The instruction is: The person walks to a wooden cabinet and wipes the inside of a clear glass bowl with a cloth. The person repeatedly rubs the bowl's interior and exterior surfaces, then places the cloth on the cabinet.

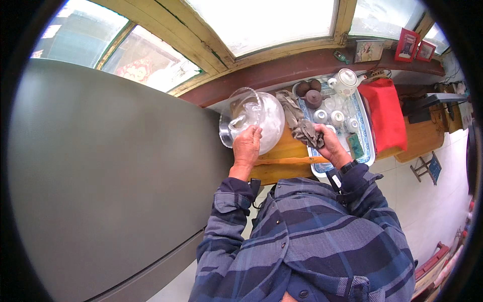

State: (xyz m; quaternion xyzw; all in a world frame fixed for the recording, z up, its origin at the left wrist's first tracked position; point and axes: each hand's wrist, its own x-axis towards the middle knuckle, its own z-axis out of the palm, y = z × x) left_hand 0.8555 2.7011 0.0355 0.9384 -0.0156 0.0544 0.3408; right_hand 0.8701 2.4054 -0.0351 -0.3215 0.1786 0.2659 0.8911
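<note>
My left hand (247, 145) grips the near side of a rounded glass bowl (272, 115) with a wavy rim. The bowl looks tilted, its rim towards the left and its cloudy body towards the right. Bunched in my right hand (332, 143) is a crumpled grey-brown cloth (307, 133), held over the left edge of a blue-and-white tray (368, 126). Another length of similar cloth (288, 104) lies between bowl and tray; whether the two are one piece, I cannot tell. Under both hands runs a wooden tabletop (277, 151).
The tray bears a dark teapot (313, 99), a white lidded teapot (345, 82), several cups (337, 117) and a green box (354, 146). A red cloth (383, 113) lies to its right. A large grey panel (113, 170) rises close at left. Behind are a sill (264, 79) and windows.
</note>
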